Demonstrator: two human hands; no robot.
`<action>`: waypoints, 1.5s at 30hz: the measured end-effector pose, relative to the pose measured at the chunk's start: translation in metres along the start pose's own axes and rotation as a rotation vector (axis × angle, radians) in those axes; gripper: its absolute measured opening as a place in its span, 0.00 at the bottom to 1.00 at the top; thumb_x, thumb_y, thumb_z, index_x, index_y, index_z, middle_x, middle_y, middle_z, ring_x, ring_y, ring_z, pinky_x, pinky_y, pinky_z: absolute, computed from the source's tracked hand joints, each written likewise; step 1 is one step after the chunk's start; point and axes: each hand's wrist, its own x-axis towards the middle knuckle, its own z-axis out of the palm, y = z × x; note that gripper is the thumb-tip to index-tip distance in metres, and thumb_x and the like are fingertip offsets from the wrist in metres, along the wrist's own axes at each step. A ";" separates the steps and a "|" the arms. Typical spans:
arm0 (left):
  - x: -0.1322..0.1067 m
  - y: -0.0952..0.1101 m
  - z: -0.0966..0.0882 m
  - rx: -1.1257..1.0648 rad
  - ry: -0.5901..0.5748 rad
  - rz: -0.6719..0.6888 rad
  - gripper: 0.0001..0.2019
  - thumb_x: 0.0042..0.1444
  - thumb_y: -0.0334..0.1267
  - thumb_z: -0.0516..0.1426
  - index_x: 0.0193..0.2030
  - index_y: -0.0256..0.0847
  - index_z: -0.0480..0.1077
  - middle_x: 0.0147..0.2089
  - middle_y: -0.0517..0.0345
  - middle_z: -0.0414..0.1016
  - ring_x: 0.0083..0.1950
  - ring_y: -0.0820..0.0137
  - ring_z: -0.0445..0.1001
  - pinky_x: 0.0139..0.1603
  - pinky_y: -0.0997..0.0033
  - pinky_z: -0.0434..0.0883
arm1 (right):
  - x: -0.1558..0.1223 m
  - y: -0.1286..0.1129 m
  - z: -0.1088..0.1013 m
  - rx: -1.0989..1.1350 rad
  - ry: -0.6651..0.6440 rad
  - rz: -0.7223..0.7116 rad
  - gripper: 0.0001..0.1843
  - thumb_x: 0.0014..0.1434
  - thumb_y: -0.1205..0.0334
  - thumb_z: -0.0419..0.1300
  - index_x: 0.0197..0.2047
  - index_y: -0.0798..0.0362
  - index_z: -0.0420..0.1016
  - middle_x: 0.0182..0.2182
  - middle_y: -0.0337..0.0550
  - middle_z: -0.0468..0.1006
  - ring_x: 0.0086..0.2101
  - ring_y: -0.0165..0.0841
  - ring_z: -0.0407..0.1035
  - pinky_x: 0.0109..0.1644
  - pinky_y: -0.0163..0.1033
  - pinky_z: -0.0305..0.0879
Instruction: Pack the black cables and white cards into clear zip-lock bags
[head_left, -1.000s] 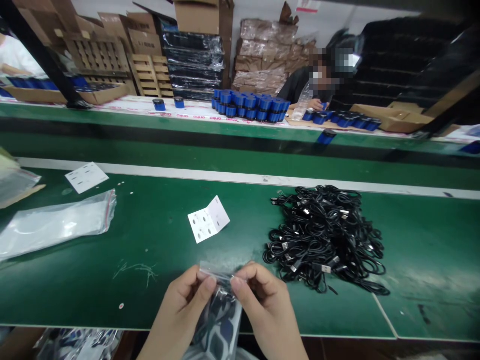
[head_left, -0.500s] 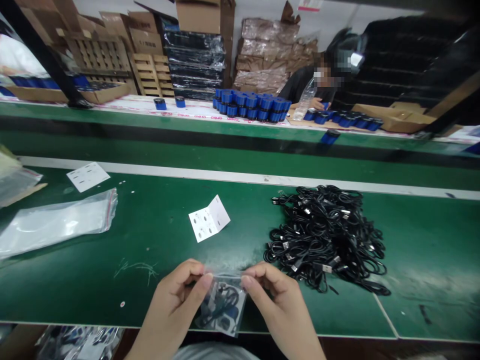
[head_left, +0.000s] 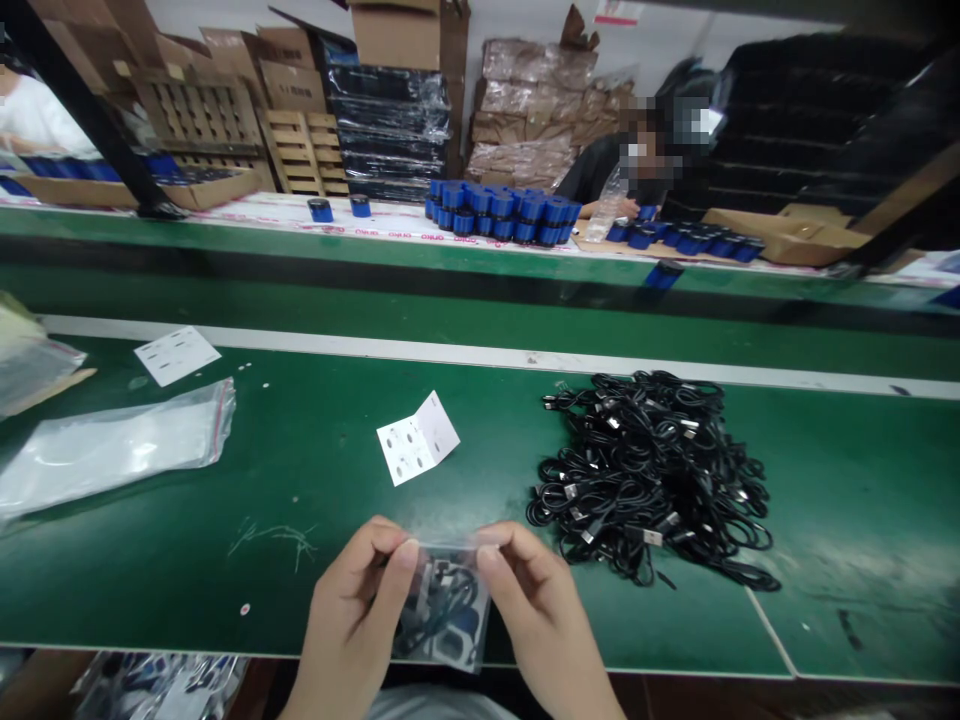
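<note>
left hand (head_left: 352, 590) and right hand (head_left: 544, 610) apart, each pinching a top corner of a clear zip bag (head_left: 442, 615) holding black cable (head_left: 439, 625), just left of the cable pile (head_left: 652, 480) on the tabletop (head_left: 225, 590). pinch evenly to keep the bag square.

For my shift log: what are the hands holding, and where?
A clear plastic bag of coiled black cable, pinched along its top edge between the left hand and right hand, one at each corner.
</note>
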 end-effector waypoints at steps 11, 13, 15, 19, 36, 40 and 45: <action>-0.018 -0.007 0.021 0.100 -0.012 0.051 0.16 0.58 0.52 0.52 0.40 0.43 0.72 0.33 0.55 0.78 0.34 0.64 0.74 0.38 0.70 0.69 | -0.009 0.014 0.035 -0.006 0.173 -0.074 0.20 0.62 0.45 0.51 0.31 0.52 0.70 0.22 0.38 0.71 0.25 0.31 0.65 0.30 0.34 0.64; -0.022 -0.011 0.021 0.142 0.061 0.075 0.18 0.56 0.55 0.53 0.40 0.43 0.72 0.32 0.54 0.79 0.32 0.63 0.75 0.35 0.69 0.69 | -0.014 0.019 0.039 -0.103 0.222 -0.134 0.20 0.63 0.46 0.50 0.29 0.52 0.70 0.19 0.37 0.70 0.22 0.30 0.64 0.27 0.33 0.61; -0.024 -0.011 0.022 0.141 0.057 0.095 0.18 0.56 0.57 0.52 0.36 0.44 0.72 0.27 0.57 0.77 0.26 0.66 0.73 0.31 0.70 0.68 | -0.017 0.023 0.042 -0.179 0.226 -0.216 0.22 0.65 0.47 0.48 0.27 0.51 0.70 0.17 0.36 0.68 0.19 0.29 0.63 0.26 0.34 0.60; -0.023 -0.005 0.025 0.064 0.043 0.113 0.20 0.59 0.57 0.48 0.33 0.47 0.73 0.27 0.60 0.78 0.26 0.68 0.74 0.31 0.73 0.69 | -0.024 0.033 0.044 -0.227 0.286 -0.246 0.22 0.66 0.49 0.46 0.29 0.49 0.72 0.21 0.43 0.73 0.23 0.34 0.68 0.32 0.40 0.66; -0.001 0.010 -0.001 -0.030 -0.178 0.000 0.08 0.57 0.43 0.55 0.33 0.44 0.72 0.30 0.62 0.72 0.31 0.73 0.72 0.30 0.82 0.69 | -0.003 -0.002 0.014 -0.058 0.149 -0.231 0.08 0.60 0.61 0.57 0.29 0.51 0.71 0.24 0.36 0.66 0.26 0.30 0.62 0.29 0.33 0.57; 0.001 0.016 -0.002 -0.015 -0.144 0.015 0.09 0.56 0.42 0.57 0.29 0.43 0.74 0.30 0.60 0.72 0.30 0.72 0.71 0.27 0.81 0.69 | -0.005 -0.004 0.014 -0.025 0.136 -0.227 0.08 0.59 0.62 0.58 0.28 0.51 0.72 0.24 0.37 0.68 0.26 0.30 0.63 0.29 0.34 0.58; 0.004 0.014 -0.003 0.035 -0.208 0.053 0.09 0.55 0.40 0.57 0.27 0.41 0.73 0.28 0.60 0.72 0.27 0.73 0.71 0.25 0.81 0.68 | -0.005 -0.005 0.015 -0.043 0.116 -0.227 0.08 0.58 0.62 0.59 0.28 0.52 0.72 0.24 0.37 0.68 0.25 0.30 0.63 0.29 0.34 0.58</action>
